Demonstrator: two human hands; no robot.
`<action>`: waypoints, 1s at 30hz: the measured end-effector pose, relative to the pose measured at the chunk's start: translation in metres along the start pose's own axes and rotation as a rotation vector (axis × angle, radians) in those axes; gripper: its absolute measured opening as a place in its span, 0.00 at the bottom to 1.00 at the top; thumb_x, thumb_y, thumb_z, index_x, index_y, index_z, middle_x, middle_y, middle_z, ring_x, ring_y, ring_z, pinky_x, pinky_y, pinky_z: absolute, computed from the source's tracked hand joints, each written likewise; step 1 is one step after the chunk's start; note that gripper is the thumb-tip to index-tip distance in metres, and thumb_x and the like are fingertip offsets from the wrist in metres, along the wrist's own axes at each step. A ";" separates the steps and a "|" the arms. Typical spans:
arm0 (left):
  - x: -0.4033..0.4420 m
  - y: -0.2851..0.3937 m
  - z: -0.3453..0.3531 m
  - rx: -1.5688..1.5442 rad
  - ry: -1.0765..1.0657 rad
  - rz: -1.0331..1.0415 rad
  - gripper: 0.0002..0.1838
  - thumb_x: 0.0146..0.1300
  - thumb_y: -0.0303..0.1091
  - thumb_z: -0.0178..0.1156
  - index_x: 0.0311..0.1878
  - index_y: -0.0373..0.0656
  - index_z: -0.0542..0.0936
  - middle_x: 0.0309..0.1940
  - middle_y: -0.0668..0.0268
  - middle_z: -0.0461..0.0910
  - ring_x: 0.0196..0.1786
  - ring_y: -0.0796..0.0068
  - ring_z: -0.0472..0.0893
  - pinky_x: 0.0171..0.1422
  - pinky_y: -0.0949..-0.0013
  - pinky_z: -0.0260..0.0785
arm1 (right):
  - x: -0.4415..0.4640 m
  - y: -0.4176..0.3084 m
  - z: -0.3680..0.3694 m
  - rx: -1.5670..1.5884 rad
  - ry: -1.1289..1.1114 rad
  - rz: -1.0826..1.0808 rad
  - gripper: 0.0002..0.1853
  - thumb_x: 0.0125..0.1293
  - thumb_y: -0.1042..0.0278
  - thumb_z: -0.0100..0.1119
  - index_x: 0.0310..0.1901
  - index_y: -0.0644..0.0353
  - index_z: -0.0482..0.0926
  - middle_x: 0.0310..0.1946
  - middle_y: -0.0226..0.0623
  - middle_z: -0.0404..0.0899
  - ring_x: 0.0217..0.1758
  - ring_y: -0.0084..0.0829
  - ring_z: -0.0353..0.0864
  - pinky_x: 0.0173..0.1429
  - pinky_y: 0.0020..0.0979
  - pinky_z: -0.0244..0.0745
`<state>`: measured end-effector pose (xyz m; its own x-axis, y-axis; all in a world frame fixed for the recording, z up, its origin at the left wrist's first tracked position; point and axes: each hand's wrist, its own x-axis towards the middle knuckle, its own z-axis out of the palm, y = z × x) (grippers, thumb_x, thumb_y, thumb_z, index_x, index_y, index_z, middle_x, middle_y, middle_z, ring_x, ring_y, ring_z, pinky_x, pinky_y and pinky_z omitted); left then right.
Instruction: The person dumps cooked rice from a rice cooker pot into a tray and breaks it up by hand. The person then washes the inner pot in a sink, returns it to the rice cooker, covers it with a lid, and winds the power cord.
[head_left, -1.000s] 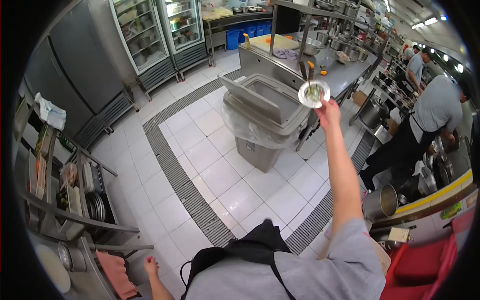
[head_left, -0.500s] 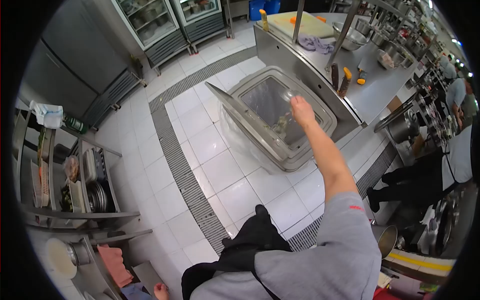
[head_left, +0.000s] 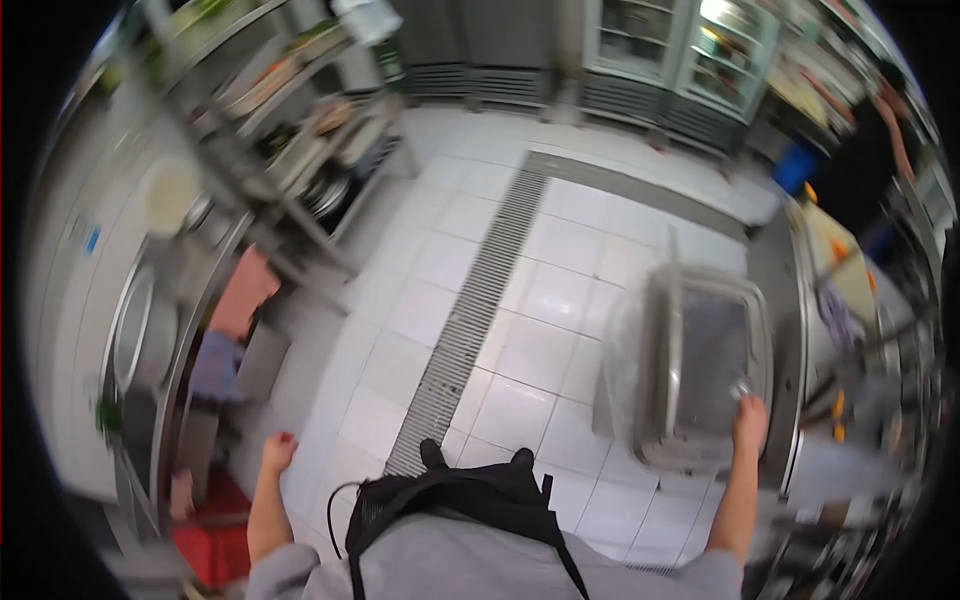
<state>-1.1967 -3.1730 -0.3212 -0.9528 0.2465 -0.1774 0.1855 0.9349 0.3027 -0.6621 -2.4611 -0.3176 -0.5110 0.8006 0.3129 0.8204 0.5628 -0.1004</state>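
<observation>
My right hand (head_left: 749, 428) is over the near right side of a grey bin (head_left: 762, 335), fingers closed on a small clear, shiny piece (head_left: 740, 388) too blurred to name. Below the piece is the bin's dark opening; a clear plastic bag (head_left: 620, 370) hangs outside its left side. My left hand (head_left: 280, 453) hangs low on the left, fingers curled and nothing visible in them. It is to the right of a metal shelf unit that holds a pink cloth (head_left: 243, 292) and a blue cloth (head_left: 215, 363).
A steel worktable (head_left: 790, 370) stands right of the bin. A floor drain grate (head_left: 465, 300) runs through the white tiles. Shelves with trays and pans (head_left: 325, 195) are at the left, glass-door fridges (head_left: 630, 40) at the back. Another person (head_left: 865, 150) stands far right.
My view has swung left, so the bin now appears farther right. My right hand has drawn back to the bin's near side with the clear piece. My left hand shows more fully.
</observation>
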 end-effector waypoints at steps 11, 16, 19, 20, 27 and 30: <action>-0.058 -0.079 0.017 -0.055 0.210 -0.172 0.12 0.44 0.37 0.59 0.29 0.39 0.78 0.29 0.55 0.77 0.34 0.57 0.76 0.40 0.64 0.69 | 0.059 0.008 -0.056 0.143 0.585 0.055 0.08 0.55 0.72 0.55 0.34 0.67 0.74 0.29 0.45 0.75 0.32 0.39 0.74 0.41 0.32 0.69; -0.069 -0.061 -0.040 -0.388 0.360 -0.165 0.07 0.49 0.29 0.55 0.32 0.40 0.77 0.27 0.55 0.76 0.31 0.60 0.76 0.36 0.66 0.69 | 0.091 -0.251 -0.127 0.786 0.650 -0.102 0.08 0.59 0.69 0.55 0.34 0.67 0.73 0.27 0.33 0.73 0.30 0.23 0.70 0.37 0.23 0.67; -0.066 -0.063 -0.076 -0.649 0.454 -0.097 0.09 0.51 0.27 0.56 0.38 0.41 0.75 0.30 0.60 0.76 0.32 0.70 0.77 0.37 0.70 0.69 | 0.045 -0.463 -0.112 1.355 0.283 -0.167 0.05 0.57 0.71 0.57 0.28 0.60 0.73 0.24 0.26 0.70 0.28 0.17 0.65 0.34 0.19 0.63; -0.064 -0.069 -0.093 -0.676 0.467 -0.015 0.11 0.52 0.28 0.57 0.41 0.42 0.74 0.34 0.60 0.75 0.34 0.69 0.77 0.39 0.70 0.69 | 0.025 -0.525 -0.098 1.536 0.119 -0.269 0.04 0.56 0.73 0.56 0.27 0.60 0.72 0.23 0.25 0.69 0.28 0.17 0.65 0.34 0.18 0.62; -0.053 -0.135 -0.171 -0.266 0.749 0.295 0.19 0.50 0.33 0.59 0.47 0.44 0.71 0.44 0.60 0.69 0.41 0.65 0.74 0.47 0.67 0.67 | -0.165 -0.847 -0.076 1.293 -0.207 -1.156 0.06 0.45 0.82 0.59 0.26 0.61 0.74 0.25 0.37 0.73 0.30 0.33 0.73 0.36 0.27 0.69; -0.037 -0.178 -0.192 -0.023 0.848 0.412 0.19 0.50 0.35 0.59 0.48 0.47 0.72 0.41 0.64 0.72 0.40 0.66 0.74 0.47 0.66 0.67 | -0.222 -0.923 -0.095 1.254 -0.337 -1.492 0.09 0.42 0.83 0.60 0.26 0.60 0.75 0.26 0.36 0.74 0.31 0.36 0.73 0.35 0.29 0.69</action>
<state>-1.2404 -3.3980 -0.1889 -0.6719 0.2803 0.6855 0.5508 0.8079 0.2096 -1.2817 -3.1777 -0.2045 -0.6453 -0.4477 0.6190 -0.7639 0.3902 -0.5141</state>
